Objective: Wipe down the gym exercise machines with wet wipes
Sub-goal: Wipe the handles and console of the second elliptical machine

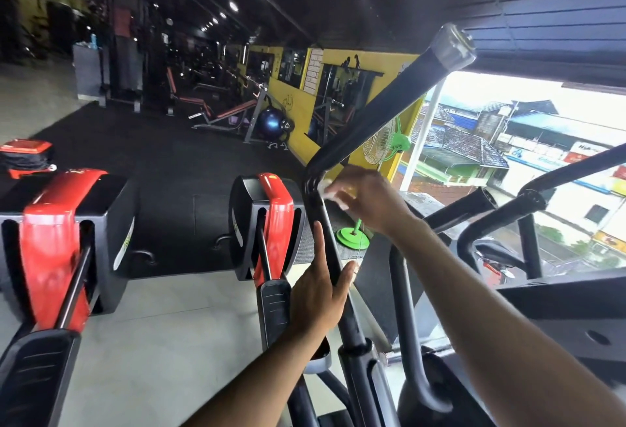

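- Head view, centre: black handlebar (342, 294) of an exercise machine rises from the lower middle, bends at an elbow and runs up to the right, ending in a grey cap (452, 44).
- Left hand (318, 286) rests against the lower, straighter stretch of the handlebar; its fingers lie straight and close together along the left side of the tube, and the thumb (347, 274) reaches round on the right side.
- Right hand (367, 198) is at the bend of the handlebar, higher up, fingers curled and pinching a white wet wipe (327, 188) against the tube. The hand is blurred, so the exact lie of each finger cannot be told.
- Wet wipe shows only as a small pale patch between the fingertips and the elbow of the bar.
- Left of the handlebar stand two red and black machine housings (267, 223) (64, 240) on a grey floor (162, 331).
- Behind the right hand are a green fan (386, 142) and a bright window (528, 142) showing roofs.
- Benches and a blue ball (271, 123) stand by a yellow wall (305, 111) farther back.
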`<state>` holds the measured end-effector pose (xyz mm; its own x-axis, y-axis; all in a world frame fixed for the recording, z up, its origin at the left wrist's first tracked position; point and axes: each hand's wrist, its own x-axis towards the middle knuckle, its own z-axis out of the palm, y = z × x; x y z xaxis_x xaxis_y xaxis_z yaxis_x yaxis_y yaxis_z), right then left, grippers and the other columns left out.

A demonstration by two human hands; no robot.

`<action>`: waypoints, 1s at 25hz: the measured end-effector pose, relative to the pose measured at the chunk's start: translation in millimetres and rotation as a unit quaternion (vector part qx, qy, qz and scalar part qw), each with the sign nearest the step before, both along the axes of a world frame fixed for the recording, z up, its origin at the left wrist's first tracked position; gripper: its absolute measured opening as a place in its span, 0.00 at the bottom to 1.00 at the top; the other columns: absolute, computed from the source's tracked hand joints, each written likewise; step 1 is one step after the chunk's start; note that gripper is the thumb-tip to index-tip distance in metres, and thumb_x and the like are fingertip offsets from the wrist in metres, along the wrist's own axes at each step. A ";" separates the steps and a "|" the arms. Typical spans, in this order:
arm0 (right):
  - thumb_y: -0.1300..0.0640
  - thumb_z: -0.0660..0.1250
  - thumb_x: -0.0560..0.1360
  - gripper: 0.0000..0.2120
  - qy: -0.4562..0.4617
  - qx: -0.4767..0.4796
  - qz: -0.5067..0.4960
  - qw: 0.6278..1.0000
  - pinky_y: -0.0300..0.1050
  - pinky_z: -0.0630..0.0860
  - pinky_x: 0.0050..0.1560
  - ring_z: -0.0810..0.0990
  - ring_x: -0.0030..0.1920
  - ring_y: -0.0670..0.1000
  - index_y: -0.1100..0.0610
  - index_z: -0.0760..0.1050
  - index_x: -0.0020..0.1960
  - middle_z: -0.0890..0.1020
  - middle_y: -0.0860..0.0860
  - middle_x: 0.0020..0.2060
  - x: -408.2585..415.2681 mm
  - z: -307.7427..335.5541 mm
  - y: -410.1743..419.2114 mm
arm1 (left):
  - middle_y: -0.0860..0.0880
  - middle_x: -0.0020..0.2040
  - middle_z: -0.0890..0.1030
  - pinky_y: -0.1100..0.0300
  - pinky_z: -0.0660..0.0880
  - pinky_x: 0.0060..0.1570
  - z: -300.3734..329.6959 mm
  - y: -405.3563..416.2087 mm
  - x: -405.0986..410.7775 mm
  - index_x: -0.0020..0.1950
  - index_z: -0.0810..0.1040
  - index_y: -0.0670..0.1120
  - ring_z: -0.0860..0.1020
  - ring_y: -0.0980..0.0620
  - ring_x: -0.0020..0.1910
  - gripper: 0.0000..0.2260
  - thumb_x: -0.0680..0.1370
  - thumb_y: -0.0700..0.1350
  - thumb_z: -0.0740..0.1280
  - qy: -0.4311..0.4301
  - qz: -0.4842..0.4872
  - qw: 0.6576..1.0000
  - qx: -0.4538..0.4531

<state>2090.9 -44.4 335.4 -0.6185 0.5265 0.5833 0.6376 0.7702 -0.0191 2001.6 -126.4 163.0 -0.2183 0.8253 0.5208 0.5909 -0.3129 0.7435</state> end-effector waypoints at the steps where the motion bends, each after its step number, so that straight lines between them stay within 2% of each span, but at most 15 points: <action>1: 0.63 0.73 0.76 0.10 0.120 -0.022 -0.035 0.992 0.40 0.81 0.51 0.84 0.49 0.43 0.51 0.85 0.53 0.84 0.44 0.49 -0.3 -2.0 1.3 | 0.43 0.64 0.83 0.49 0.76 0.34 0.6 0.0 0.4 0.81 0.30 0.64 0.85 0.40 0.43 0.40 0.75 0.80 0.39 0.000 -0.001 1.000 -0.003; 2: 0.63 0.73 0.76 0.10 0.226 -0.057 -0.074 0.970 0.35 0.80 0.47 0.84 0.47 0.40 0.50 0.85 0.52 0.84 0.42 0.48 -5.1 -5.2 3.3 | 0.44 0.63 0.84 0.49 0.77 0.35 1.7 -0.9 0.8 0.81 0.30 0.64 0.85 0.40 0.43 0.40 0.75 0.79 0.40 0.001 -0.002 1.000 -0.005; 4: 0.64 0.73 0.77 0.09 0.352 -0.135 -0.099 0.921 0.31 0.78 0.40 0.82 0.41 0.34 0.51 0.84 0.52 0.83 0.38 0.44 -24.3 -13.1 4.1 | 0.45 0.66 0.83 0.51 0.79 0.39 4.7 -3.1 0.8 0.83 0.32 0.61 0.85 0.41 0.47 0.39 0.77 0.75 0.43 0.007 0.005 1.000 -0.015; 6: 0.66 0.72 0.76 0.07 0.398 -0.164 -0.080 0.899 0.30 0.77 0.39 0.80 0.37 0.31 0.55 0.84 0.50 0.83 0.37 0.40 -38.8 -24.8 3.1 | 0.45 0.64 0.84 0.57 0.75 0.39 6.4 -3.5 0.5 0.83 0.34 0.58 0.86 0.43 0.50 0.41 0.76 0.74 0.42 0.018 0.020 0.999 -0.033; 7: 0.67 0.72 0.76 0.07 0.398 -0.164 -0.077 0.900 0.29 0.76 0.41 0.80 0.37 0.31 0.56 0.84 0.49 0.83 0.37 0.40 -40.6 -30.4 0.0 | 0.45 0.61 0.85 0.59 0.73 0.38 6.2 -3.6 0.3 0.83 0.34 0.57 0.86 0.44 0.49 0.42 0.75 0.76 0.40 0.023 0.023 0.999 -0.034; 10: 0.66 0.70 0.77 0.09 0.287 -0.130 -0.087 0.945 0.24 0.73 0.47 0.81 0.44 0.35 0.55 0.85 0.51 0.85 0.40 0.45 -27.9 -45.6 -7.7 | 0.45 0.59 0.85 0.57 0.76 0.37 4.8 -2.3 0.4 0.81 0.29 0.61 0.86 0.45 0.46 0.43 0.72 0.81 0.36 0.011 0.009 0.999 -0.036; 12: 0.66 0.70 0.77 0.09 0.184 -0.120 -0.075 0.973 0.19 0.69 0.45 0.81 0.47 0.40 0.57 0.85 0.52 0.86 0.46 0.50 -15.4 -40.2 -7.5 | 0.44 0.68 0.81 0.58 0.77 0.38 6.0 -2.2 0.0 0.80 0.28 0.64 0.86 0.45 0.48 0.42 0.72 0.81 0.40 -0.003 -0.006 0.999 -0.036; 14: 0.67 0.70 0.77 0.09 0.141 -0.106 -0.068 0.982 0.18 0.67 0.44 0.80 0.47 0.41 0.56 0.86 0.51 0.87 0.48 0.51 -7.1 -26.1 -3.9 | 0.45 0.79 0.70 0.63 0.75 0.37 9.7 -7.0 -0.5 0.81 0.31 0.62 0.86 0.45 0.53 0.42 0.76 0.77 0.48 -0.027 -0.018 0.999 -0.030; 15: 0.67 0.70 0.77 0.10 0.147 -0.074 -0.062 0.985 0.21 0.68 0.45 0.80 0.47 0.41 0.55 0.85 0.51 0.86 0.47 0.50 -6.4 -20.7 -2.1 | 0.45 0.81 0.66 0.63 0.76 0.38 11.2 -10.9 -0.2 0.81 0.32 0.61 0.85 0.46 0.55 0.42 0.77 0.74 0.53 -0.036 -0.022 0.999 -0.033; 17: 0.68 0.70 0.76 0.11 0.136 0.019 -0.023 0.990 0.33 0.77 0.49 0.80 0.47 0.42 0.56 0.85 0.53 0.83 0.47 0.52 -10.9 -20.8 3.2 | 0.43 0.79 0.71 0.58 0.79 0.45 9.3 -20.8 3.3 0.81 0.30 0.60 0.84 0.46 0.59 0.44 0.77 0.71 0.56 -0.031 -0.029 0.997 -0.060; 20: 0.69 0.68 0.76 0.16 0.011 0.095 0.000 0.995 0.48 0.82 0.53 0.80 0.55 0.50 0.56 0.82 0.60 0.79 0.50 0.56 -17.2 -39.1 1.3 | 0.44 0.71 0.79 0.57 0.76 0.57 3.6 -35.6 10.2 0.79 0.28 0.60 0.81 0.46 0.64 0.44 0.78 0.70 0.56 -0.006 -0.018 0.994 -0.109; 23: 0.66 0.67 0.77 0.16 -0.127 0.108 -0.004 0.986 0.50 0.82 0.51 0.76 0.56 0.51 0.55 0.80 0.63 0.76 0.49 0.55 -10.8 -41.8 -10.3 | 0.45 0.70 0.79 0.58 0.74 0.57 1.9 -43.2 12.7 0.80 0.29 0.58 0.79 0.47 0.66 0.44 0.79 0.69 0.57 -0.003 -0.021 0.992 -0.123; 25: 0.65 0.68 0.78 0.14 -0.214 0.101 0.025 0.971 0.49 0.81 0.55 0.76 0.56 0.49 0.55 0.82 0.61 0.76 0.48 0.54 -8.3 -31.2 -15.4 | 0.45 0.70 0.80 0.55 0.76 0.57 0.1 -46.8 14.1 0.79 0.28 0.59 0.79 0.46 0.66 0.44 0.77 0.71 0.55 0.001 -0.023 0.992 -0.124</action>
